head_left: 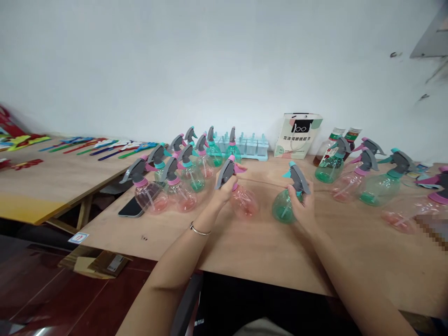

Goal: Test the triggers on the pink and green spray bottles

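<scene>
My left hand point(224, 189) is closed round the neck of a pink spray bottle point(245, 201) with a grey trigger head, held tilted just over the wooden table point(245, 247). A thin bracelet sits on that wrist. My right hand point(304, 207) grips a green spray bottle point(283, 206) with a grey and teal trigger head, also tilted, close to the table. The two bottles are a hand's width apart at the table's middle.
Several pink and green spray bottles point(182, 179) cluster at the left, more point(364, 182) at the right. A dark phone point(131, 207) lies by the left edge. A light blue tray point(250, 147) and paper bag point(297, 135) stand by the wall. Coloured items cover a second table point(42, 177).
</scene>
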### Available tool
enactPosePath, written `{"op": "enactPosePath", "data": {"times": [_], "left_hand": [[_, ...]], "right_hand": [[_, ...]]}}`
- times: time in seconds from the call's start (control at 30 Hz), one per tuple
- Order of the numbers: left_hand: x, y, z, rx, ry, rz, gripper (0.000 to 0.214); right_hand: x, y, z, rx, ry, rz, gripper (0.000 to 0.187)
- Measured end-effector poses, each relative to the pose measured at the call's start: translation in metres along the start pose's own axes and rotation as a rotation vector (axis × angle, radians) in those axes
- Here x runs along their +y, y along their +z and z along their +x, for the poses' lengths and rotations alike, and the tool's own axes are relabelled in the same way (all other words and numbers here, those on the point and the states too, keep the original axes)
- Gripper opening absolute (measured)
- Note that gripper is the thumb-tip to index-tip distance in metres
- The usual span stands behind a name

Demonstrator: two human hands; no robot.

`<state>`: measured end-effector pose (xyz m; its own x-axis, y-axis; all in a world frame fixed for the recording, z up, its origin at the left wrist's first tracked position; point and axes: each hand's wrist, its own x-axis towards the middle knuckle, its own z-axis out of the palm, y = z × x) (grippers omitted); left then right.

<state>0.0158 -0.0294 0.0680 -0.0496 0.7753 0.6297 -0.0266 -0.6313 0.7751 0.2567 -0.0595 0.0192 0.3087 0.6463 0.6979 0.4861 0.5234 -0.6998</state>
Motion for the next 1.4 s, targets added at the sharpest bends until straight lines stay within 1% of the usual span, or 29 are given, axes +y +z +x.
{"op": "enactPosePath", "data": {"times": [0.1,0.17,0.3,0.33,0.43,0.57,0.7,0.77,0.9,1.03,1.17,1.23,1.3,1.33,1.37,1.4], "left_hand": [[-0.005,-0.008,0.007,0.04,0.047,0.218,0.033],[-0.01,-0.013,0.011,0.052,0.069,0.317,0.034],[-0.031,-0.018,0.017,0.118,0.066,0.415,0.013],[-0.038,-0.018,0.017,0.144,0.055,0.43,0.012],[-0.065,-0.021,0.018,0.196,0.038,0.474,0.027],[-0.098,-0.026,0.018,0.223,0.036,0.548,0.053],[-0.119,-0.025,0.022,0.223,0.012,0.63,0.081],[-0.125,-0.023,0.026,0.245,-0.007,0.673,0.085],[-0.132,-0.017,0.04,0.28,-0.043,0.747,0.088],[-0.139,-0.016,0.053,0.288,-0.053,0.778,0.09],[-0.139,-0.02,0.054,0.276,-0.032,0.741,0.098],[-0.135,-0.021,0.047,0.347,0.02,0.708,0.099],[-0.126,-0.019,0.035,0.429,0.122,0.656,0.086],[-0.119,-0.017,0.027,0.438,0.19,0.619,0.077],[-0.111,-0.012,0.019,0.408,0.256,0.576,0.068],[-0.101,-0.007,0.01,0.339,0.311,0.532,0.064]], "right_hand": [[0.002,0.0,-0.001,-0.006,0.0,-0.007,0.032],[0.004,-0.001,-0.001,-0.015,0.002,-0.028,0.033],[0.004,-0.001,-0.001,-0.011,0.001,-0.056,0.036],[0.004,-0.001,-0.001,-0.009,0.004,-0.055,0.037],[0.005,-0.001,-0.002,-0.01,0.021,-0.047,0.038],[0.008,-0.001,-0.003,-0.06,0.072,-0.047,0.042],[0.009,-0.002,-0.004,-0.091,0.095,-0.04,0.044],[0.008,-0.002,-0.004,-0.096,0.083,-0.033,0.043],[0.007,-0.003,-0.005,-0.12,0.079,-0.024,0.043],[0.007,-0.002,-0.005,-0.115,0.084,-0.025,0.042],[0.008,0.0,-0.007,-0.112,0.072,-0.01,0.042],[0.008,0.001,-0.008,-0.117,0.061,-0.01,0.041],[0.009,0.002,-0.009,-0.126,0.051,-0.024,0.041],[0.01,0.003,-0.009,-0.136,0.045,-0.035,0.041],[0.011,0.004,-0.01,-0.152,0.037,-0.045,0.04],[0.012,0.005,-0.011,-0.175,0.026,-0.053,0.04]]}}
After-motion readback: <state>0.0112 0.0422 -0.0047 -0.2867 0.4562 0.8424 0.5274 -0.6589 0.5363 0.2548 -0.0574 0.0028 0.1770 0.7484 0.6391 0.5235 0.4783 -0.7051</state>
